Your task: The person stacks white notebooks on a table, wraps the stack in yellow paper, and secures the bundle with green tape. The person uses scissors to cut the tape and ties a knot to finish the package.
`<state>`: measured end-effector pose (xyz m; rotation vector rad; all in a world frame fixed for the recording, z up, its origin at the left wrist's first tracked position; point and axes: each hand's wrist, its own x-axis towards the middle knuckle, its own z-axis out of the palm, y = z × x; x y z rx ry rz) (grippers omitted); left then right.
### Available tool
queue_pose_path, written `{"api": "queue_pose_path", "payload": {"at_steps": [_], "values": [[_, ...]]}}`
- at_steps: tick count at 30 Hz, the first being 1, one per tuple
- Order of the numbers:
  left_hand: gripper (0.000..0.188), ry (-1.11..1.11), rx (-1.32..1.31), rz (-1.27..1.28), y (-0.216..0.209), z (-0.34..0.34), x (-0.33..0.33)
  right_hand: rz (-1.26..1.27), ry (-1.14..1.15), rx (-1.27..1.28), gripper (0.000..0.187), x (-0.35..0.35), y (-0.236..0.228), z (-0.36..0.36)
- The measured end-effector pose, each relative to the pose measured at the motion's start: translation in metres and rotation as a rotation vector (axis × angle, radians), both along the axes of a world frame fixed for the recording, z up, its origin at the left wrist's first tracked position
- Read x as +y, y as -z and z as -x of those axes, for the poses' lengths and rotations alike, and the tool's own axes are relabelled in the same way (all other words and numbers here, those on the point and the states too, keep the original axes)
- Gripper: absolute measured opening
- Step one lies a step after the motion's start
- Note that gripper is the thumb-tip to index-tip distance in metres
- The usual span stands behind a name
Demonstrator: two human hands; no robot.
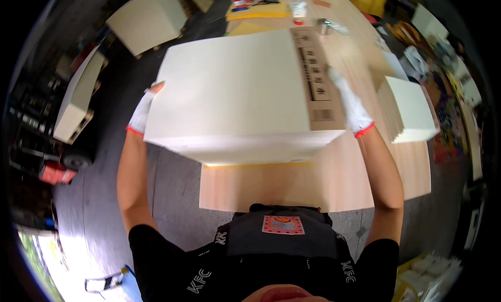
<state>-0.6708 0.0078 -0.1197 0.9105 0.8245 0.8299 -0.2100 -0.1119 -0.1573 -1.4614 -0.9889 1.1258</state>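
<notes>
A thick stack of large white sheets [235, 85] with a brown printed strip along its right side lies before me at the near part of the wooden table. My left hand [144, 107], in a white glove with a red cuff, grips the stack's left edge, its thumb near the top and the other fingers hidden. Against the right side, beside the brown strip, my right hand [350, 101] is pressed in a matching glove, its fingertips partly blurred. A yellow edge [255, 164] shows under the stack's near side.
On the table [261, 190], a smaller stack of white sheets [409, 110] stands to the right. Farther back are a roll of tape [298, 21], a metal can [324, 26] and yellow sheets [258, 10]. Loaded pallets [148, 20] and a pallet truck [57, 169] stand at the left.
</notes>
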Motion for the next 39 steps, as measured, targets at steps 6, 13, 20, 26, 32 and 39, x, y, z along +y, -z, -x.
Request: {"api": "queue_pose_path", "payload": {"at_steps": [6, 13, 20, 26, 32, 39], "values": [[0.032, -0.039, 0.198, -0.272, 0.009, 0.009, 0.004, -0.007, -0.053, -0.396, 0.072, -0.013, -0.036, 0.02], [0.026, -0.058, 0.227, -0.186, 0.006, 0.008, 0.002, -0.242, 0.155, -1.013, 0.048, -0.025, -0.048, 0.023], [0.034, 0.006, 0.375, -0.449, 0.013, 0.007, -0.001, -0.772, -0.132, -0.287, 0.083, -0.067, 0.015, -0.012], [0.028, 0.023, 0.346, -0.213, 0.0, 0.02, 0.017, -0.785, -0.216, -0.261, 0.098, -0.069, 0.055, 0.036], [0.03, 0.059, 0.469, -0.164, -0.007, 0.026, 0.022, -0.542, -0.073, 0.231, 0.07, -0.041, 0.027, 0.034], [0.032, -0.009, 0.436, 0.089, -0.026, 0.015, 0.022, -0.399, 0.002, 0.466, 0.07, -0.003, 0.013, 0.02]]}}
